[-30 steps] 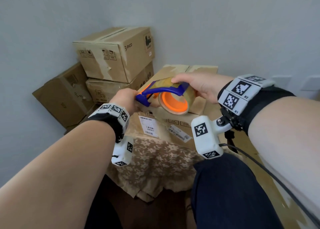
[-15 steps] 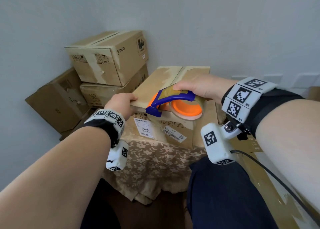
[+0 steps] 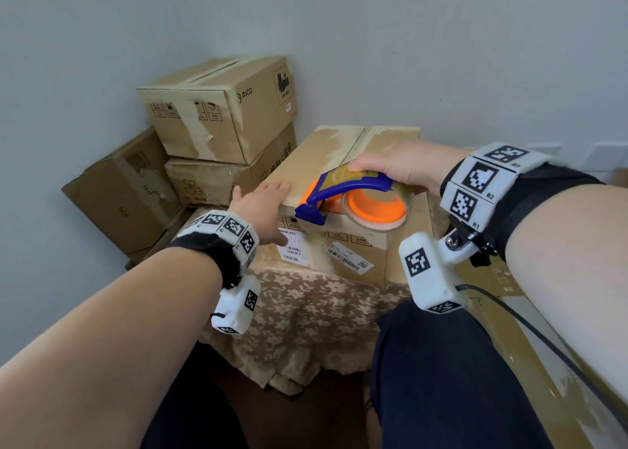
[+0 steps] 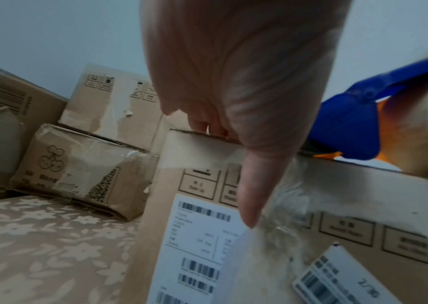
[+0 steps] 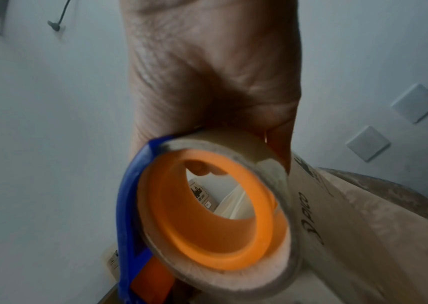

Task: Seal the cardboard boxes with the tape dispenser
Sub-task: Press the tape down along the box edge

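A cardboard box [image 3: 326,163] stands on the cloth-covered table, its top flaps down and a seam running away from me. My left hand [image 3: 268,197] lies flat on the near left of its top, and the thumb [image 4: 249,205] presses a strip of clear tape onto the front face. My right hand [image 3: 384,169] grips the tape dispenser [image 3: 356,203], which has a blue frame and an orange core. Its blue nose [image 3: 309,215] sits at the box's near top edge. The right wrist view shows the clear roll around the orange core [image 5: 213,216].
Two boxes are stacked at the back left, a PICO box [image 3: 221,108] on a lower box [image 3: 217,183]. A tilted box [image 3: 119,193] leans further left. The floral cloth [image 3: 323,305] hangs over the table's front. Flat cardboard [image 3: 543,363] lies beside my right leg. Walls stand close behind.
The dispenser has come down from mid-air onto the box's near top edge. My left hand has let go of it and now lies flat on the box, thumb down the front face.
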The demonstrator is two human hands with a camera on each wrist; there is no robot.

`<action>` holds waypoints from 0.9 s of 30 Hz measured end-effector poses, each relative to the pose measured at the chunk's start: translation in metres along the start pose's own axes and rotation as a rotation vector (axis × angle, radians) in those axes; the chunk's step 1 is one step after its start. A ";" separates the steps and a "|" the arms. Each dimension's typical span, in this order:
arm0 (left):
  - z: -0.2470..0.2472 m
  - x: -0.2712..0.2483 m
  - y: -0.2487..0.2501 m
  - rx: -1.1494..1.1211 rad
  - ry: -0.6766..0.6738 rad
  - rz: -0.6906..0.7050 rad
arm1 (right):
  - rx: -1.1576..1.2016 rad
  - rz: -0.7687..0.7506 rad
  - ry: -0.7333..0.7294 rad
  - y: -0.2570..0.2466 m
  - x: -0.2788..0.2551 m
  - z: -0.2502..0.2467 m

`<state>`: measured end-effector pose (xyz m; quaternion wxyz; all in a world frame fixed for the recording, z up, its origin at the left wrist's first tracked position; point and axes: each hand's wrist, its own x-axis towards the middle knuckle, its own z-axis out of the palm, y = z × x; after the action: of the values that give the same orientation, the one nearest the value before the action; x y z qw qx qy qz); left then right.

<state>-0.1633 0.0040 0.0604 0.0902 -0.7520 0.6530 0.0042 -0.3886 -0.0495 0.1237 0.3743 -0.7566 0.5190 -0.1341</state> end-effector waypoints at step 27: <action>-0.009 -0.005 -0.014 -0.045 -0.110 0.068 | 0.034 0.090 -0.110 -0.037 -0.014 0.016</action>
<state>-0.1516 0.0095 0.0713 0.1090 -0.7298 0.6719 0.0634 -0.3602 -0.0236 0.1417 0.4209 -0.7322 0.5288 -0.0842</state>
